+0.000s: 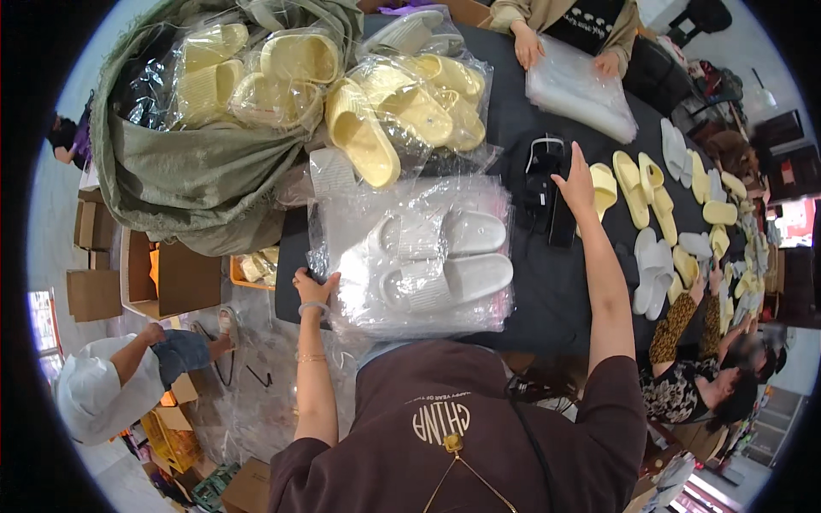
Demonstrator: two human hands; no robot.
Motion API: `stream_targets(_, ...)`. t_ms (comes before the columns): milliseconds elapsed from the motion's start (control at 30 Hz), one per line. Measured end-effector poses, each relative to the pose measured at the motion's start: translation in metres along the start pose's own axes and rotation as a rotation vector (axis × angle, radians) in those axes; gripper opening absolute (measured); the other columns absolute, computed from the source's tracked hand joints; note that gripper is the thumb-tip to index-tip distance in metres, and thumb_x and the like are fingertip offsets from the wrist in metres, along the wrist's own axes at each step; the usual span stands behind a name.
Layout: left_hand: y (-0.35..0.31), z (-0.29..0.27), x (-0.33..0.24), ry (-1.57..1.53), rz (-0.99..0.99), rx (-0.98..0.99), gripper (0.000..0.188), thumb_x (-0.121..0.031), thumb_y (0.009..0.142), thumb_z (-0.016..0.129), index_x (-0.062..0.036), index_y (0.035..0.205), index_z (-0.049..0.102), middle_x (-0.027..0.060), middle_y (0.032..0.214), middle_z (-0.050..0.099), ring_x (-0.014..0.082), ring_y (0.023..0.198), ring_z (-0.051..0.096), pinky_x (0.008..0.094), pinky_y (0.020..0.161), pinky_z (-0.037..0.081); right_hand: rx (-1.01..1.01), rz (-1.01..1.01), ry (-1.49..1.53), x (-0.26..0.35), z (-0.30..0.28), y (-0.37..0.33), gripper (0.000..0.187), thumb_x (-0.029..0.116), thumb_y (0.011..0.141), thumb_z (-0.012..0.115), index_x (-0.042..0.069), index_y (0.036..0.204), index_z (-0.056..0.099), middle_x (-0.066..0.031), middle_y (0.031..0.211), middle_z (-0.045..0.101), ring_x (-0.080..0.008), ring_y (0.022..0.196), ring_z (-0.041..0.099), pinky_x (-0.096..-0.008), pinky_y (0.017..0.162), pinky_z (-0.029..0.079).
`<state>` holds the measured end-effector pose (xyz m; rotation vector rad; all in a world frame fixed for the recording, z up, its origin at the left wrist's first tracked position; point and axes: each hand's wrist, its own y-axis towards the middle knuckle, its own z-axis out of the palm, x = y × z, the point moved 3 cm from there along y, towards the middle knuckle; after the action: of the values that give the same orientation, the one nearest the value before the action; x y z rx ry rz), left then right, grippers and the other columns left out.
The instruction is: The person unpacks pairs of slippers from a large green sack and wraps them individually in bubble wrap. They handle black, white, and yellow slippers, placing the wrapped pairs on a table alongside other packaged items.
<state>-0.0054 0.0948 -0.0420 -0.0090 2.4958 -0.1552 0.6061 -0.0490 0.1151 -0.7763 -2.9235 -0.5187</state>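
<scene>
Left hand [315, 289] at clear bags [355, 309] under 2 slippers [477, 276], cannot tell grip; right hand [577, 186] spread wide beside black device [539, 184].

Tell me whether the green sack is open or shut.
Open: the sack's mouth gapes wide, and yellow slippers in clear bags show in it.

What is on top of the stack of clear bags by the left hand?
Two pale slippers lie side by side on the stack, seemingly bagged. They hide whatever is directly beneath them; the table under the stack is covered too.
</scene>
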Motion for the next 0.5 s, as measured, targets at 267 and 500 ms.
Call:
stream_targets(267, -0.008, -0.005, -0.01, -0.037, -0.026, 0.008, 0.094, -0.039, 0.051, 0.085, 0.0067, 0.116, 0.034, 0.0276, 0.112, 0.039, 0.0384, 0.104, 0.041, 0.0409, 0.09, 0.036, 0.238, -0.063, 0.263, -0.004, 0.016, 0.052, 0.089, 0.01, 0.066, 0.073, 0.013, 0.139, 0.023, -0.0132, 0.134, 0.039, -0.0294, 0.121, 0.041, -0.0359, 0.1, 0.035)
stream_targets(500, -0.003, -0.008, -0.017, -0.012, -0.035, 0.019, 0.093, -0.039, 0.051, 0.085, 0.0054, 0.115, 0.034, 0.026, 0.109, 0.04, 0.0388, 0.104, 0.04, 0.0409, 0.09, 0.036, 0.252, -0.05, 0.413, -0.003, 0.02, 0.062, 0.085, 0.003, 0.064, 0.073, 0.011, 0.137, 0.029, -0.0096, 0.124, 0.051, -0.0269, 0.115, 0.049, -0.0337, 0.096, 0.039)
